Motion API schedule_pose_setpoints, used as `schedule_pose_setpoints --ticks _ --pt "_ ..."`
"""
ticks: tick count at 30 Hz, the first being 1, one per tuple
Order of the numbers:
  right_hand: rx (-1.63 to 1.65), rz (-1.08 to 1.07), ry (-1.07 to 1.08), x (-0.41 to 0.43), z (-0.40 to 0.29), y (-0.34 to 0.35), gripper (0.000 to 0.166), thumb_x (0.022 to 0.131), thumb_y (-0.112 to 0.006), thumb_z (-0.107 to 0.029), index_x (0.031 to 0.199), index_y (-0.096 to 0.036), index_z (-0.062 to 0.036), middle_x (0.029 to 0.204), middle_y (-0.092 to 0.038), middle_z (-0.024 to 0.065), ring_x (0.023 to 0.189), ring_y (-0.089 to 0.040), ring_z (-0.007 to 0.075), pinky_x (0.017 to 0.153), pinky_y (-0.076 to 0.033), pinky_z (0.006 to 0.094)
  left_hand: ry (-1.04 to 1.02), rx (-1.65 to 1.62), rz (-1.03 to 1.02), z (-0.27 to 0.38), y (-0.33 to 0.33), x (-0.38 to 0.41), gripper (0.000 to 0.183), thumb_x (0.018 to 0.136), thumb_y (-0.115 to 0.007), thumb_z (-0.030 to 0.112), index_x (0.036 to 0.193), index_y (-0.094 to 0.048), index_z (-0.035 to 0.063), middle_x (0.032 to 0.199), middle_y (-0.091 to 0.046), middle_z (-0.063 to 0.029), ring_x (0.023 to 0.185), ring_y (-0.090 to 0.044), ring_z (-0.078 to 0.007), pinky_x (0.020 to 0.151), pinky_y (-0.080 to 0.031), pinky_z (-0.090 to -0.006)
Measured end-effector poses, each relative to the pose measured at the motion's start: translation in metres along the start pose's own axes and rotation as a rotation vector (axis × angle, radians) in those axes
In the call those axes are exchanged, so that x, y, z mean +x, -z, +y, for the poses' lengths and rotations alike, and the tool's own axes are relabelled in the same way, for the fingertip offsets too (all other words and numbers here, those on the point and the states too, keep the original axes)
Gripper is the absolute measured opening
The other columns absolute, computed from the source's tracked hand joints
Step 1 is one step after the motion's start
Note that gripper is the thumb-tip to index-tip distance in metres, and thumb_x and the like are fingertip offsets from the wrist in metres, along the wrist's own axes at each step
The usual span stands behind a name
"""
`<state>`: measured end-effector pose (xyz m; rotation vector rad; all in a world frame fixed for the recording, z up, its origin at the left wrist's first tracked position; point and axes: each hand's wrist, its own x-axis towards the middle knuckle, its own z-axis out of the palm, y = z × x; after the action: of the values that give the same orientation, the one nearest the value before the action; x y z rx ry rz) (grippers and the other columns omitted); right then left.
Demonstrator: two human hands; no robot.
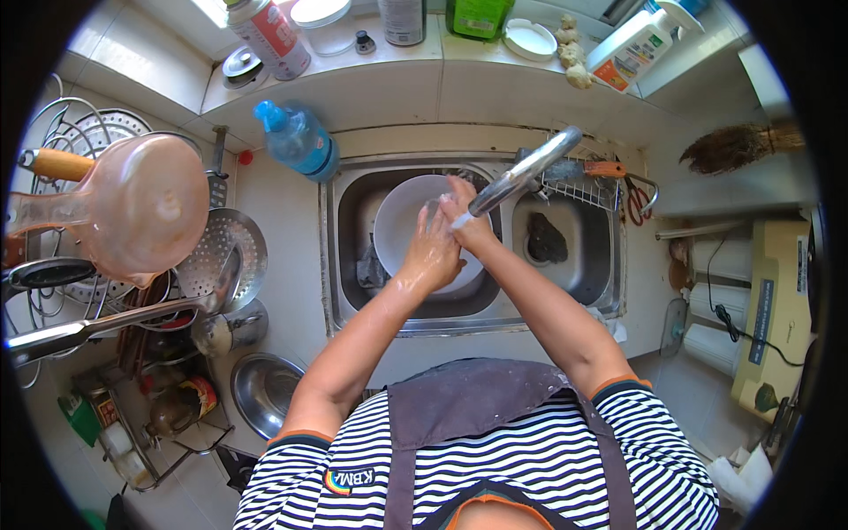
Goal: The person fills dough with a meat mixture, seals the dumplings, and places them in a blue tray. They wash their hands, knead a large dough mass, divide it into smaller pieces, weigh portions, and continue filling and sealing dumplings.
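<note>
Wet hands meet over a large white bowl in the left basin of a steel double sink. My left hand is palm down with its fingers a little apart, holding nothing. Against its fingers lies my right hand, its fingers spread and partly blurred; no object shows in it. The chrome faucet spout reaches over the right hand, and water falls on it near the wrist. A grey cloth or scrubber sits left of the bowl. The bowl's middle is partly hidden by my hands.
A dark lump lies by the right basin's drain, below a wire rack with an orange-handled tool. A blue pump bottle stands behind the sink's left corner. Ladles, strainers and a pinkish dipper crowd the left.
</note>
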<state>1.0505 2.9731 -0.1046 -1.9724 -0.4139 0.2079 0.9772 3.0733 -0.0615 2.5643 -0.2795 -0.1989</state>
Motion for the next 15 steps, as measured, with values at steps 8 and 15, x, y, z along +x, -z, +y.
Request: schedule_pose_setpoints --ticks 8,15 --pt "0.859 -0.038 -0.438 -0.033 -0.042 -0.016 0.028 0.100 -0.058 -0.017 0.120 -0.060 0.0028 0.109 -0.066 0.0076 0.098 -0.062 0.0142 0.086 -0.051 0.0277 0.387 0.516 0.197 0.015 -0.027 -0.024 0.084 0.087 -0.059 0.030 0.156 -0.023 -0.0019 0.164 -0.011 -0.0258 0.153 -0.003 -0.0437 0.116 -0.003 -0.0661" --pt "0.670 0.035 -0.432 -0.020 -0.034 -0.004 0.018 0.099 -0.057 -0.018 0.094 -0.066 -0.0027 0.082 -0.063 0.0005 0.073 -0.056 0.0068 0.064 -0.046 0.0238 0.353 0.579 0.205 0.037 -0.017 -0.020 0.084 0.087 -0.058 0.029 0.157 -0.022 0.0008 0.164 -0.013 -0.0244 0.153 -0.006 -0.0435 0.115 -0.003 -0.0673"
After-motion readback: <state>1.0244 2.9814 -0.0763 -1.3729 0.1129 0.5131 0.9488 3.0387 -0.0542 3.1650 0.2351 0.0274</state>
